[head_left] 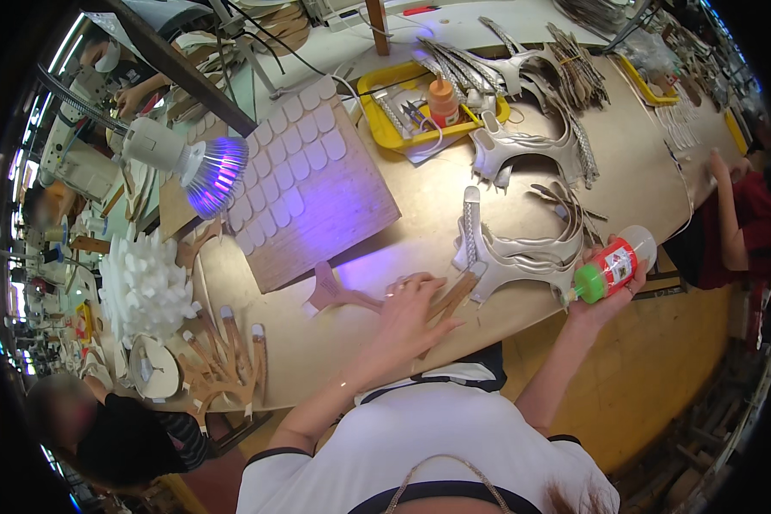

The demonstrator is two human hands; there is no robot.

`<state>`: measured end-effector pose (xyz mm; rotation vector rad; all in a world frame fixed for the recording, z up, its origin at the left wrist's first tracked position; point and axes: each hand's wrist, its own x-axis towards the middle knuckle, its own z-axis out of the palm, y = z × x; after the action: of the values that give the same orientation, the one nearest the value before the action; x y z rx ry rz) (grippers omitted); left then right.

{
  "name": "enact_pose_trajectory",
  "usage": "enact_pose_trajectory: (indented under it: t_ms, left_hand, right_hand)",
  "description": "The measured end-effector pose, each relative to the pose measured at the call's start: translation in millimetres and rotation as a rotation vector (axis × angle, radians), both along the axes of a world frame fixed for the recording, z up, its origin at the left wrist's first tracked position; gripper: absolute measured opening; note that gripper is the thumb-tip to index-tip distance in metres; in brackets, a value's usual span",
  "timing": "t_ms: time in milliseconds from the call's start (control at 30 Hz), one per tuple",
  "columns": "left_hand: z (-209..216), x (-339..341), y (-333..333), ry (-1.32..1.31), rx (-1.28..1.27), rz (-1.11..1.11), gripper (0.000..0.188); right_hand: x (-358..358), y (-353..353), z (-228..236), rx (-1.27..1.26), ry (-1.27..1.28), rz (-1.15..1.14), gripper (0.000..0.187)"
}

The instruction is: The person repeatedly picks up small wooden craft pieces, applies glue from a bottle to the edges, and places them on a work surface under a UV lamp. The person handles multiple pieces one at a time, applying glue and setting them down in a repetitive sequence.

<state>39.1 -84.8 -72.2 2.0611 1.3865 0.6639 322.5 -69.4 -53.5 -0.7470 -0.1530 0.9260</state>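
Observation:
In my right hand (pixel 593 310) is a clear squeeze bottle (pixel 617 265) with a red label and a green cap. It lies tilted, its nozzle pointing down and left. My left hand (pixel 409 313) rests at the table's near edge, fingers spread over a tan leather strap piece (pixel 338 289) with a wide end. Its fingertips lie near another brown strap (pixel 456 295). Between the hands are pale metallic shoe uppers (pixel 522 267), stacked with their straps curving up. More silvery uppers (pixel 522 154) sit farther back.
A lamp (pixel 210 176) casts violet light on a board (pixel 317 197) with rows of white rounded pieces. Behind stands a yellow tray (pixel 377 137) with an orange-capped bottle (pixel 442 98). White pieces (pixel 150 287) are heaped left, near tan straps (pixel 227 364) and a round dish (pixel 152 367). Co-workers sit at both sides.

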Motion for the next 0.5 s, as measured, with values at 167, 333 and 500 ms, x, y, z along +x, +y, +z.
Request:
enact_pose_trajectory:
  t_ms: [167, 333, 500]
  left_hand:
    - [-26, 20, 18, 0.084, -0.119, -0.029, 0.027]
    - [-13, 10, 18, -0.547, -0.094, 0.183, 0.022]
    - [1, -7, 28, -0.540, 0.373, 0.197, 0.030]
  right_hand:
    - [-20, 0, 9, 0.180, 0.108, 0.417, 0.069]
    - [-71, 21, 18, 0.327, 0.190, 0.799, 0.078]
    - [-127, 32, 29, 0.530, 0.074, 1.028, 0.088]
